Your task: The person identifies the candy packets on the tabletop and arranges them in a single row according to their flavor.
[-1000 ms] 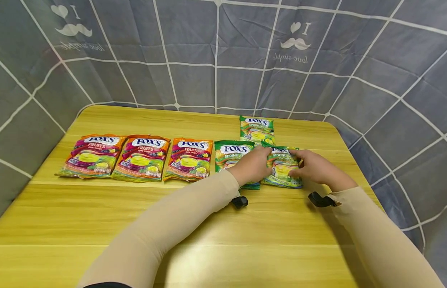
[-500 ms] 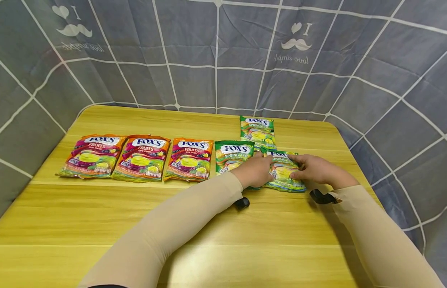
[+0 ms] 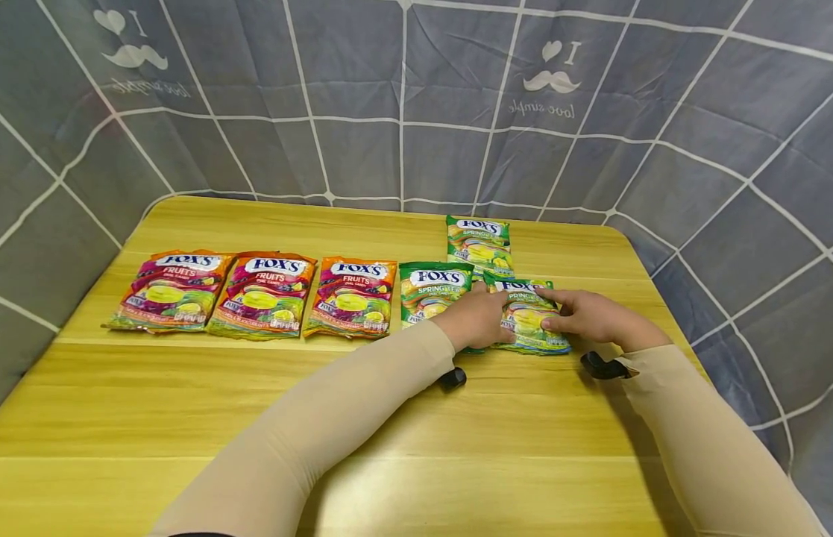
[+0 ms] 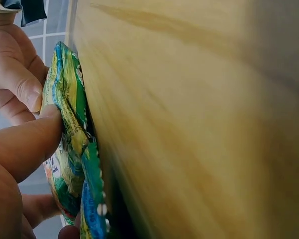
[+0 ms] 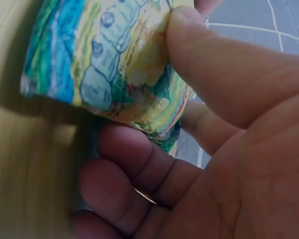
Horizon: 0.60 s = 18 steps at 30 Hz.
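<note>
A green FOX'S Spring Tea candy bag lies face up at the right end of a row, between both hands. My left hand holds its left side, the thumb on the printed front in the left wrist view. My right hand grips the right side; the right wrist view has the thumb on the front and other fingers curled at the edge. Another green candy bag sits just left, partly hidden by my left hand. Behind them lies a third green candy bag, its lower end partly covered.
Three orange and purple FOX'S Fruits candy bags continue the row to the left on the wooden table. Grey checked cloth hangs around the back and sides of the table.
Both hands have shifted the right-hand green candy bag slightly towards me and to the right, exposing more of the one behind. During the last half second, hands and bag have barely moved.
</note>
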{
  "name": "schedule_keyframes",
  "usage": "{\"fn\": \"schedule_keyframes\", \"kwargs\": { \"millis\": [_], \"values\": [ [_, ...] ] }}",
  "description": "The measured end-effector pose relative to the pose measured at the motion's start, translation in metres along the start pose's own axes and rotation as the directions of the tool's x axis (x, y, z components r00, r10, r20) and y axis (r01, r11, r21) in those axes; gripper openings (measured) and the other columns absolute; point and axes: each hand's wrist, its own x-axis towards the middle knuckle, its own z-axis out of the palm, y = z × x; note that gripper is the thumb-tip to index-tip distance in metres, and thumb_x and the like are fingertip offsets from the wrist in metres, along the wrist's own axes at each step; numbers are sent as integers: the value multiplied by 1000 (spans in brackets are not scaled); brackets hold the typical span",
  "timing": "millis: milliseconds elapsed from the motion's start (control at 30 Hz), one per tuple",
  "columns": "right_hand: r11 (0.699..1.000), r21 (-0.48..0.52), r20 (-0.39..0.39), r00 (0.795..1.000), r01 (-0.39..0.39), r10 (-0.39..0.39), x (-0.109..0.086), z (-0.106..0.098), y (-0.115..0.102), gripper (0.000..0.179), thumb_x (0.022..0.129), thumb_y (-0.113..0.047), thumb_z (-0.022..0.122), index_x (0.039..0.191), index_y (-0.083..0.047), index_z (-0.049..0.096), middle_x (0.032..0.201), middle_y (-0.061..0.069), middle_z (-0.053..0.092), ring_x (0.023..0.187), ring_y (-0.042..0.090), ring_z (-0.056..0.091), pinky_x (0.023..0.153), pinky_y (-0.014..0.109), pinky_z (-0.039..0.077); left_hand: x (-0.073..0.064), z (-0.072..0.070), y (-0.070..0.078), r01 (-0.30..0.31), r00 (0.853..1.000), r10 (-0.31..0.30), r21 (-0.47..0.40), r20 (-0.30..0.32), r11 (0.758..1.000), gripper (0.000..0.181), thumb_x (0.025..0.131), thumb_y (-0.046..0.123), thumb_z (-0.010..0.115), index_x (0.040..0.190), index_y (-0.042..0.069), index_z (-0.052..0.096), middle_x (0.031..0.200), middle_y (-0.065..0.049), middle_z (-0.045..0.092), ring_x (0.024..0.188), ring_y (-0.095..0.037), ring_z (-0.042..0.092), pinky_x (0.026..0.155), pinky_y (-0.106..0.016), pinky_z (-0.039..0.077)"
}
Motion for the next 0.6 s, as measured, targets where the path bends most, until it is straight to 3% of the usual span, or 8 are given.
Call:
{"fn": "schedule_keyframes", "kwargs": {
  "millis": [133, 267, 600],
  "values": [
    [1000, -19, 8, 1000, -6, 7, 0, -1, 0, 78, 104, -40, 65, 165, -6, 31, 117, 17, 77, 120, 36, 65, 107, 61, 47, 1, 1, 0, 1, 1000, -1, -11, -3, 1000, 83, 99, 51, 69, 167, 20, 32, 156, -17, 46, 96, -17, 62, 75, -28, 54],
    [1000, -24, 24, 1000, -3, 3, 1, -2, 1, 77, 105, -41, 64, 166, -6, 31, 140, 27, 66, 140, 50, 52, 113, 67, 41, 2, 1, 0, 3, 1000, -3, -6, -8, 1000, 82, 99, 50, 70, 167, 20, 34, 155, -15, 49, 103, -18, 59, 75, -28, 54],
    [1000, -26, 39, 999, 16, -15, 3, -3, 5, 76, 106, -42, 62, 166, -8, 29, 158, 31, 45, 146, 53, 44, 115, 68, 39, 3, 1, 1, 16, 1000, -16, 4, -6, 1000, 81, 99, 51, 69, 166, 21, 35, 152, -9, 58, 121, -21, 54, 79, -28, 54]
  ]
}}
